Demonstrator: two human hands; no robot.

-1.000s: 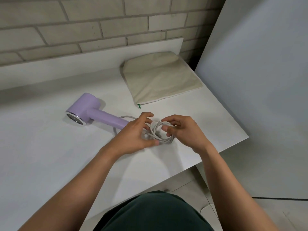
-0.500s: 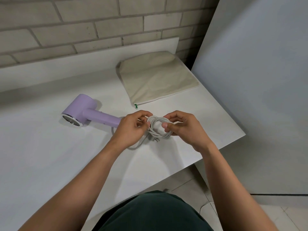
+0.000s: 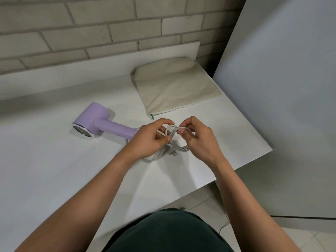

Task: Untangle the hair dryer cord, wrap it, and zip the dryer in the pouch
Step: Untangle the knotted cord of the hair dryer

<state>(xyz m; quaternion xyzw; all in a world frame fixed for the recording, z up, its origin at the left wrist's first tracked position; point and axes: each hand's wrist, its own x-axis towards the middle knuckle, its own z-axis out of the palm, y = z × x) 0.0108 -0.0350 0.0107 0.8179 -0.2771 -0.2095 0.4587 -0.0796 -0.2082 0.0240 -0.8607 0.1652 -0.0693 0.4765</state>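
Note:
A lilac hair dryer lies on its side on the white table, nozzle toward the near left, handle pointing right. Its grey cord is bunched in tangled loops just right of the handle, with the plug lying on the table under the loops. My left hand pinches the left side of the bundle. My right hand pinches a loop on the right side. A beige fabric pouch lies flat behind the hands, its green zipper pull at the near left corner.
A brick wall runs behind the table. A large grey panel stands to the right, close to the table's right edge. Tiled floor shows beyond the near right corner.
Both hands have lifted the cord loops slightly and spread them apart; the plug now shows beneath. The dryer and pouch have not moved on the table.

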